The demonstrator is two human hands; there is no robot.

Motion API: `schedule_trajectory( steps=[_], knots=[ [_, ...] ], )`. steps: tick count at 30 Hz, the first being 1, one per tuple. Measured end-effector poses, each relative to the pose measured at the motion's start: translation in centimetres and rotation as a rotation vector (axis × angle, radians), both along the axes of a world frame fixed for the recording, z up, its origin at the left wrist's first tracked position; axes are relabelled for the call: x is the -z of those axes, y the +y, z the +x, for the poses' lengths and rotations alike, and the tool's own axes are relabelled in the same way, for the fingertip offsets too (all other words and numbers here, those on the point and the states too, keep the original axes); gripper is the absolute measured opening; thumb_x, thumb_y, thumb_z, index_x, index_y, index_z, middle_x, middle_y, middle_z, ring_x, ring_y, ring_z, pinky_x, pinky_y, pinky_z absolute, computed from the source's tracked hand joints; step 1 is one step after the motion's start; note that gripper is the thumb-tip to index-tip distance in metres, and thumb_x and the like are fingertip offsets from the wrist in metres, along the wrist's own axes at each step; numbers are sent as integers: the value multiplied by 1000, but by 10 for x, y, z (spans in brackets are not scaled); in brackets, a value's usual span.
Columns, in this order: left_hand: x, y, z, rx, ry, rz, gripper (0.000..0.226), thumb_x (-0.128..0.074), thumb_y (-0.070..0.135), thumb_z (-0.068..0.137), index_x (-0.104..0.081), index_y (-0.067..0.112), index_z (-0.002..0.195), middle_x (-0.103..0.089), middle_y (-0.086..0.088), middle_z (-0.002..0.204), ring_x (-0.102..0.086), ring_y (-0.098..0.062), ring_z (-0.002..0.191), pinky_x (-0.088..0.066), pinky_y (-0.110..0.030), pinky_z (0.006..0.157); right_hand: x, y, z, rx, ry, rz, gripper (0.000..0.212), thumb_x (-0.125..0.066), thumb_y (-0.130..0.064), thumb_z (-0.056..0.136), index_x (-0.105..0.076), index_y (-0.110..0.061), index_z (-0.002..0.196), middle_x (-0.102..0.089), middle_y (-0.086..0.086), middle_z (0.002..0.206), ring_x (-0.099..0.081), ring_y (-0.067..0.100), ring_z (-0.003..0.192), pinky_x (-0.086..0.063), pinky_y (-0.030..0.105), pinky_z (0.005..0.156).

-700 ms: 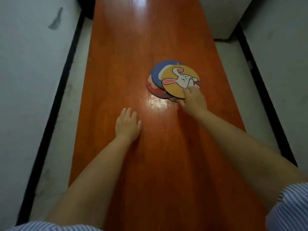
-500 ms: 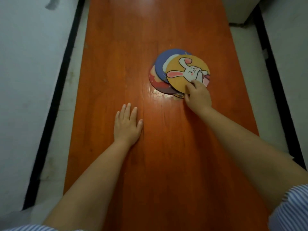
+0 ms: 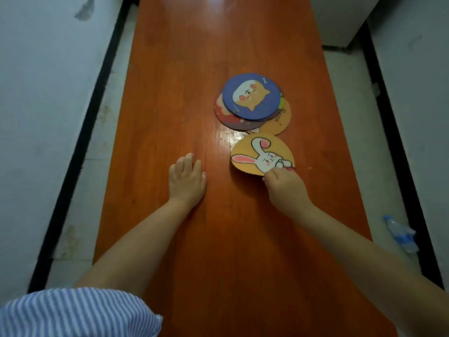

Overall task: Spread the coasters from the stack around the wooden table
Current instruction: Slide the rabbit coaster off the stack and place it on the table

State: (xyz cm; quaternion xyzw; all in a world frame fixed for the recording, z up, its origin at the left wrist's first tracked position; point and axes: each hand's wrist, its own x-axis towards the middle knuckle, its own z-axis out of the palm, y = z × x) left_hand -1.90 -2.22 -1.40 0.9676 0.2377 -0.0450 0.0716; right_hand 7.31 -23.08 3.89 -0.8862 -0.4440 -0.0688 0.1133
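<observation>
The rabbit coaster (image 3: 261,154), judged thin, light and stiff, is pinched at its near rim by the right hand (image 3: 286,188), just clear of the stack (image 3: 251,100) mid-table (image 3: 170,69); the left hand (image 3: 187,177) lies open and flat.

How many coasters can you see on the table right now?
4. The rabbit coaster is pinched in the right hand; the blue coaster tops the stack, overlapping a red coaster and an orange coaster. More may be hidden underneath.
</observation>
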Motion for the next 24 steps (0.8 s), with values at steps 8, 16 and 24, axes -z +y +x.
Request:
schedule_trajectory(
  steps=[8, 16, 24],
  knots=[
    [-21, -61, -129, 0, -203, -378, 27, -44, 25, 91, -62, 5, 95, -63, -12, 90, -56, -24, 84, -43, -32, 66, 10, -36, -159, 152, 605, -145, 23, -41, -14, 98, -55, 1, 89, -60, 20, 89, -57, 33, 78, -43, 40, 63],
    [-18, -80, -207, -210, 6, -752, 31, -42, 29, 92, -59, 10, 110, -66, -11, 106, -58, -20, 90, -48, -33, 75, 5, -51, -237, 325, 1033, 113, 26, -36, -6, 99, -56, -1, 116, -62, 17, 113, -56, 25, 102, -42, 14, 71],
    [-26, -119, -181, -797, -40, -1187, 25, -51, 15, 88, -55, 7, 112, -58, -13, 106, -56, -27, 96, -45, -36, 86, 12, -58, -166, 729, 750, 1, 41, -58, -13, 87, -48, 2, 123, -55, 22, 124, -51, 35, 113, -45, 39, 82]
  ],
)
